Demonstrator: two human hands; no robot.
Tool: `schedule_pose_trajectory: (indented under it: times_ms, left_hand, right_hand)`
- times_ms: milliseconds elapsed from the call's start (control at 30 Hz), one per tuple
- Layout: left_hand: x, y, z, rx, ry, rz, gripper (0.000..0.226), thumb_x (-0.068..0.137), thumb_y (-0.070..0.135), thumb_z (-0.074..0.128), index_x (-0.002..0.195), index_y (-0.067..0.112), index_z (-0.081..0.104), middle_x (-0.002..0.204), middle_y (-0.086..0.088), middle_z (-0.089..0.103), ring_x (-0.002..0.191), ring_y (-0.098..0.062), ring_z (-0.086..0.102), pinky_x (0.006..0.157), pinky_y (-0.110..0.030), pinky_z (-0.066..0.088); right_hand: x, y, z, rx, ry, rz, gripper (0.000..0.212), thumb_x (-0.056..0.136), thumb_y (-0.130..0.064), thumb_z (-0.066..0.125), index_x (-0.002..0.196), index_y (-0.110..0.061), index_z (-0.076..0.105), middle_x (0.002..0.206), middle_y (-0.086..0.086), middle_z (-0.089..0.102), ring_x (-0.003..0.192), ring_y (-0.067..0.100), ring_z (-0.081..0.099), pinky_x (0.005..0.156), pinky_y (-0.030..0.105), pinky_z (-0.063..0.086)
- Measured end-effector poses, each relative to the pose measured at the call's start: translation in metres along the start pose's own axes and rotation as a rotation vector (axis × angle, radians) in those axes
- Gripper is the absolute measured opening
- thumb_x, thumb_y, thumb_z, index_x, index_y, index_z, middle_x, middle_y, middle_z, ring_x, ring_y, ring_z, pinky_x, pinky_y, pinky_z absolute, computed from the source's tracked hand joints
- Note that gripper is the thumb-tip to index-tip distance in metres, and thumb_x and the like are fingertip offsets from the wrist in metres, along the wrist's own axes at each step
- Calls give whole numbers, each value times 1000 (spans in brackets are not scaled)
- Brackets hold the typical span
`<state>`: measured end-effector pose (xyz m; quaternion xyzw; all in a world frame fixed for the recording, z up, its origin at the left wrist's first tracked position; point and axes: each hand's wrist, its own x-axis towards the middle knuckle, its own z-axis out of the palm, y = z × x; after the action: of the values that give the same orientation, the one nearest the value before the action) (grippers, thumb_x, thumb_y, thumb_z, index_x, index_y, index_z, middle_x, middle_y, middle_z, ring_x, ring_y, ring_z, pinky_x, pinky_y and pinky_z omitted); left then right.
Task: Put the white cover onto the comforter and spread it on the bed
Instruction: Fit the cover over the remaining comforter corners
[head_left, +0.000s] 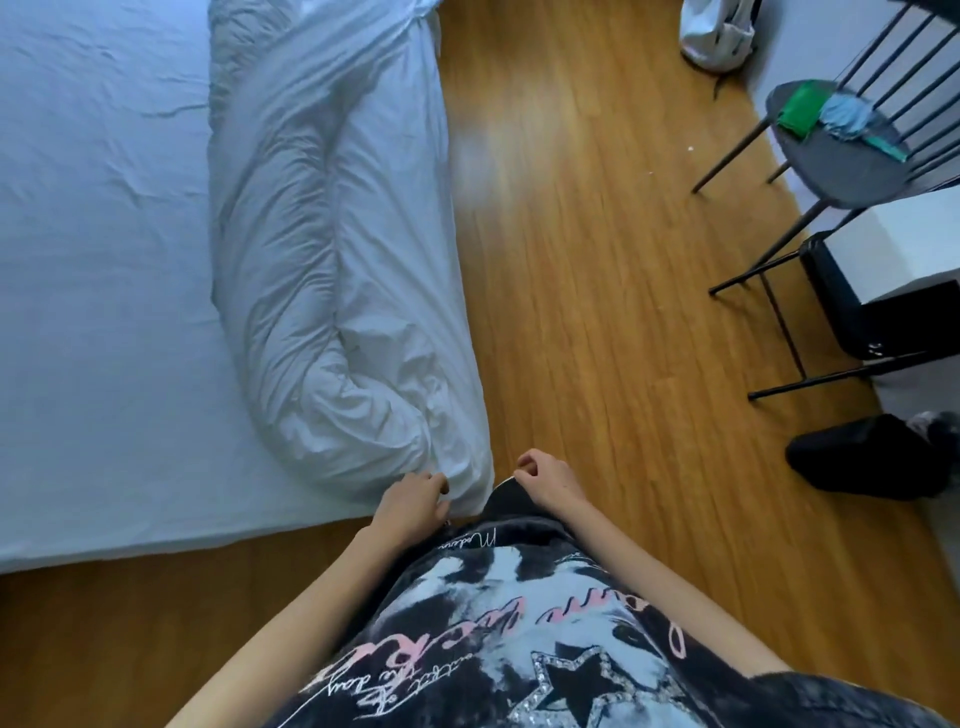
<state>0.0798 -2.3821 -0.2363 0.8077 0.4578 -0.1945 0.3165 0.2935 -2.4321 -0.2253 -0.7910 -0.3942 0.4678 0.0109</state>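
Observation:
A long bunched roll of white bedding, the comforter in its white cover (332, 249), lies along the right edge of the bed (104, 291), from the far end down to the near corner. My left hand (413, 501) grips the near corner of this bedding with curled fingers. Just to the right, my right hand (548, 480) hovers over the floor beside the bed corner. Its fingers are curled and I see nothing held in them. Whether the comforter is fully inside the cover cannot be told.
Wooden floor (597, 260) runs along the bed's right side. A dark chair (836, 156) with green and blue cloths stands at the right, with a black box (857, 306) and a dark shoe (872, 462) nearby. A white bag (719, 36) sits by the far wall.

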Motion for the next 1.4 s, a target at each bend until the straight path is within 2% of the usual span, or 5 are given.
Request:
schedule_pose_trajectory:
  times_ms: [300,567,767,1100,1400]
  left_hand:
    - [68,52,-31,-85,-18,-93,32,99,30,42,126,16,54,126,-4,58,111,-21,55,89,-32,46]
    - [186,175,-82,-215,38,-186,30,99,30,42,121,16,58,121,-3,62,105,-20,59,86,-32,48]
    - [254,241,-121,-249,54,-191,30,100,30,43,122,17,58,123,-2,60,109,-19,56,87,-30,45]
    - [397,211,-211,-271,-32,-275,28,97,34,46,117,18,59,115,-3,62,101,-19,59,88,-35,51]
    - [557,171,-368,-250,-128,-202,22,95,31,46,105,17,60,106,-3,67,91,-20,61,78,-34,50]
  right_hand:
    - [53,38,-81,-76,-89,-11,29,96,-30,49,122,-18,57,124,1,62,111,21,57,92,32,45]
    - [139,89,-229,-201,-107,-83,29,96,-30,46,120,-20,58,120,0,64,101,20,58,79,30,45]
    - [202,108,-326,-266,-91,-73,30,96,-31,46,122,-21,57,121,1,65,105,21,60,85,34,50]
    - [333,33,-422,-329,-167,-128,32,99,-32,45,127,-19,55,122,2,63,103,17,60,79,26,48]
    - [453,-62,-547,-208,-86,14,31,97,-28,47,124,-18,57,124,1,62,107,20,58,80,29,43]
